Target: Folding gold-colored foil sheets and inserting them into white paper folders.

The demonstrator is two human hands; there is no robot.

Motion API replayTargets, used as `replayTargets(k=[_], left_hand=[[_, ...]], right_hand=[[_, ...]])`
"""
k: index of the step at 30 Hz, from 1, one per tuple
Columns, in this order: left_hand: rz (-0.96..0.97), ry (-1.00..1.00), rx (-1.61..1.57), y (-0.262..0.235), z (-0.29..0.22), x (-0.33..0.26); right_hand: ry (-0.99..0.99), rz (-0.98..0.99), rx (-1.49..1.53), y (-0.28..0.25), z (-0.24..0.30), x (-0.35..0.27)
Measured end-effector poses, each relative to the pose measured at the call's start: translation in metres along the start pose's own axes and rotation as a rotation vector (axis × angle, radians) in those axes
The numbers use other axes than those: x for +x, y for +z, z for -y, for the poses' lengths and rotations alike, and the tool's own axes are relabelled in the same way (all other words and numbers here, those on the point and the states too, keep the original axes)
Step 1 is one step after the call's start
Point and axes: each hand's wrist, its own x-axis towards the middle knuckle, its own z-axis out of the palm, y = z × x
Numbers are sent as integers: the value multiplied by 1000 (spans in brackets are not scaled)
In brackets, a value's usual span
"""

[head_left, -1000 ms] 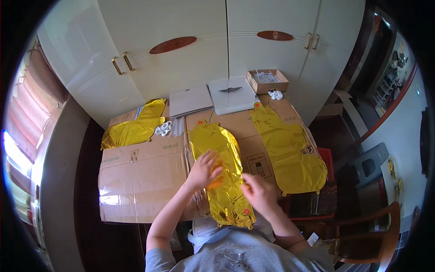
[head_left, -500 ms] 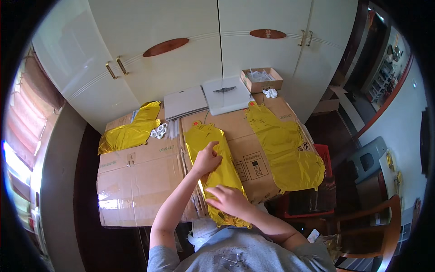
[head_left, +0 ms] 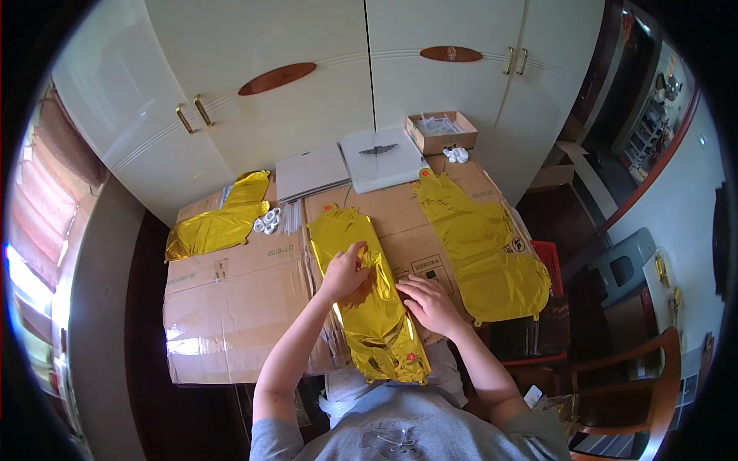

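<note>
Foil [head_left: 374,306] under left fingers [head_left: 357,250], beside right fingers [head_left: 413,290]

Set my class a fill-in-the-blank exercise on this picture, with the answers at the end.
The left hand lies on the ____ gold foil piece, with others on either side.
The right hand is at that piece's ____ edge.
The pale panel is to the ____ of the open box.
Missing words: middle; right; left.

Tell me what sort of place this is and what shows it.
Probably a room in a home, used as a makeshift workspace: glossy white cupboards, a pink curtain, and gold foil pieces laid out on a cardboard surface.
</note>
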Motion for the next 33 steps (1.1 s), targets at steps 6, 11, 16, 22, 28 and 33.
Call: replayTargets(k=[6, 11, 16, 22, 28, 33], left_hand=[[-17, 12, 25, 0, -1, -2], [-12, 13, 110, 3, -1, -2], [-113, 186, 354, -3, -27, -5], [29, 347, 443, 5, -24, 4], [74, 364, 457, 15, -20, 6], [48, 366, 445, 2, -24, -6]], right_hand=[[-39, 24, -30, 2, 0, -2], [-71, 51, -116, 3, 3, -8], [-85, 43, -113, 3, 1, -10], [-100, 25, -94, 2, 7, -8], [-183, 64, -183, 2, 30, -10], [-183, -28, -152, -8, 39, -25]])
